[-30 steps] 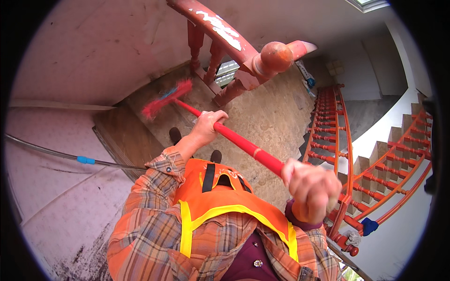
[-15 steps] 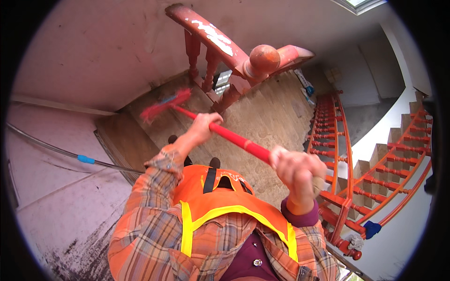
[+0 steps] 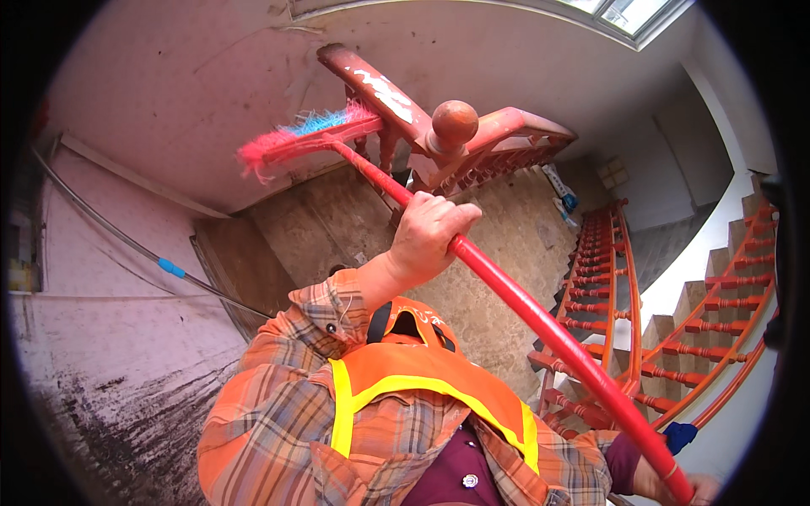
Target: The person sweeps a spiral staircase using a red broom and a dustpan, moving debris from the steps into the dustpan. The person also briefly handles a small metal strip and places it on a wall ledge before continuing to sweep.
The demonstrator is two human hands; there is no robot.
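Note:
A broom with a long red handle [image 3: 540, 333] runs aslant across my body. Its head [image 3: 312, 139], with pink-red and blue bristles, is raised at the far left, bristles toward the stained pink wall [image 3: 186, 110]. One end of the head overlaps the red wooden banister [image 3: 380, 88] in view; whether they touch, I cannot tell. My left hand [image 3: 429, 234] is wrapped round the upper part of the handle. Low at the right, my right hand [image 3: 675, 487] grips the handle near its other end, partly cut off by the dark rim.
A round-topped red newel post [image 3: 454, 126] stands ahead, with brown flooring [image 3: 498, 278] below. Red stair railings [image 3: 607, 287] descend on the right, a dark blue cloth [image 3: 679, 435] near them. A metal pole with a blue band [image 3: 171, 267] leans at the left. A window [image 3: 629, 13] is above.
The broom head has risen from near the floor up to the wall and banister. My left hand has moved right and nearer; my right hand has dropped to the lower right.

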